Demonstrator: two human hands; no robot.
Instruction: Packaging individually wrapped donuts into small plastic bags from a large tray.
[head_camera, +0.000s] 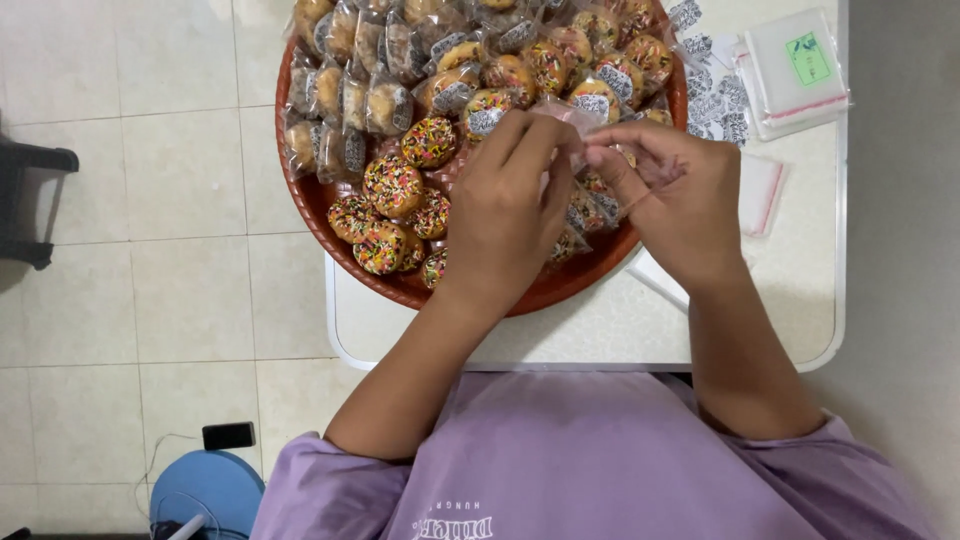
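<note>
The clear plastic wrapper (572, 118) sits pinched between both hands above the middle of the round brown tray (330, 225). The left hand (505, 215) has its fingers (530, 135) closed on the wrapper's left edge, and the right hand (685, 200) grips the other side with thumb and forefinger, so the two hands meet fingertip to fingertip. Whether anything lies inside the wrapper cannot be told. Under the left hand, bare sprinkle-topped cookies (392, 187) lie in a loose heap at the tray's near left. Farther back, wrapped cookies (450, 60) with small printed labels fill the tray's far half. The tray rests on a white desk (800, 290), overhanging its left edge. At the desk's far right corner lies a stack of empty clear bags (795, 70), with a sheet of labels (715, 100) just beside it.
</note>
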